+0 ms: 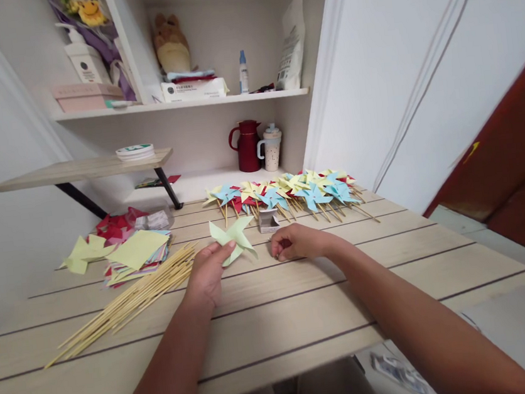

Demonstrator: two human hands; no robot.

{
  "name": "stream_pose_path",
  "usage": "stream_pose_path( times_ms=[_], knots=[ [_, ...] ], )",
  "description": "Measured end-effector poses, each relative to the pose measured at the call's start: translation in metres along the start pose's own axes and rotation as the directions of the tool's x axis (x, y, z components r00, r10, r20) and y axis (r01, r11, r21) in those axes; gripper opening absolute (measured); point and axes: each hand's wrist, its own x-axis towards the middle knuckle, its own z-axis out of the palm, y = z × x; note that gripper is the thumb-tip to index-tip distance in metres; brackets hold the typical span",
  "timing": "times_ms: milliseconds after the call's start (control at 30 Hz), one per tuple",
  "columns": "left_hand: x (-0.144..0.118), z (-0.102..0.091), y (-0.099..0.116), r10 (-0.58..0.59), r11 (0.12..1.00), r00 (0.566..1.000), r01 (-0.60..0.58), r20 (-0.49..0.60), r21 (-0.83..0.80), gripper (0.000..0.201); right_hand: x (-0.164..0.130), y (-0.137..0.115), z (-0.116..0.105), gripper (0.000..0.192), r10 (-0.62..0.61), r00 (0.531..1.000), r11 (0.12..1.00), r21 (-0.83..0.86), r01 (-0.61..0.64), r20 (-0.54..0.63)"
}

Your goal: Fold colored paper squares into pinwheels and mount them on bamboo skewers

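Observation:
My left hand (210, 267) pinches a pale green paper pinwheel (233, 237) between thumb and fingers, just above the table. No stick shows on it. To its right, my right hand (296, 242) is low at the tabletop with its fingers closed together. A tiny dark bit shows at those fingertips, too small to name. Just behind the right hand stands a small open box (269, 220). Bamboo sticks (136, 297) lie in a loose bundle left of my left hand.
Finished pinwheels (314, 194) on sticks lie heaped at the back. At left are a stack of coloured paper (140, 249), a folded yellow pinwheel (84, 254) and red paper pieces (116, 225). A red jug (249, 148) and a cup (272, 148) stand under the shelf.

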Motion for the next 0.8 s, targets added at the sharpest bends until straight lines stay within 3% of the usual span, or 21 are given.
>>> stream_pose_path(
  times_ms=[800],
  knots=[
    [0.002,-0.0011,-0.0026,0.007,1.0,1.0,-0.007,0.012,0.007,0.043,0.0008,-0.0029,0.0023,0.006,-0.005,1.0,0.999,0.046,0.005,0.001]
  ],
)
